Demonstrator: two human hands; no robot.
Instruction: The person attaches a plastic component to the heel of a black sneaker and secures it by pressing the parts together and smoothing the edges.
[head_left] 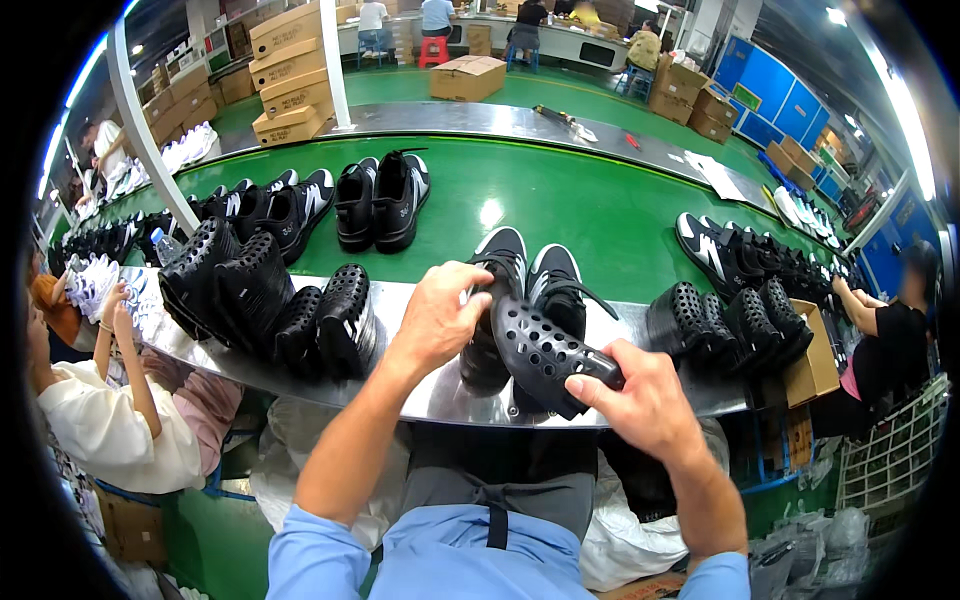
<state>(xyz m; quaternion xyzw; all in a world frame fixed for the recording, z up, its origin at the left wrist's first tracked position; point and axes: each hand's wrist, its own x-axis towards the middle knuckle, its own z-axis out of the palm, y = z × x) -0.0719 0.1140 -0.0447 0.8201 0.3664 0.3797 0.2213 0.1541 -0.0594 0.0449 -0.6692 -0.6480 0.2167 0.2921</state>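
From where I sit, my right hand (645, 400) is wrapped round the thin end of a black holed form (545, 345), thumb on top. The form is long and slants: its fat, round end points up and left, away from me, and its thin end comes back down to the right hand. My left hand (440, 315) is nearer to the fat end. Its fingers are bent at the mouth of the left shoe (502, 246), but I can't tell if they pinch the tongue or just touch it.

The left shoe and the right shoe (556, 266) are side by side on the bench (428, 395), toes away from me. The form is over their heel ends, and I can't see if it touches them.

The form looks like hard, shiny plastic, full of round holes. The shoes look soft, black with pale gray toes, and the right one has a floppy black lace (598, 298). The bench is smooth, shiny metal.
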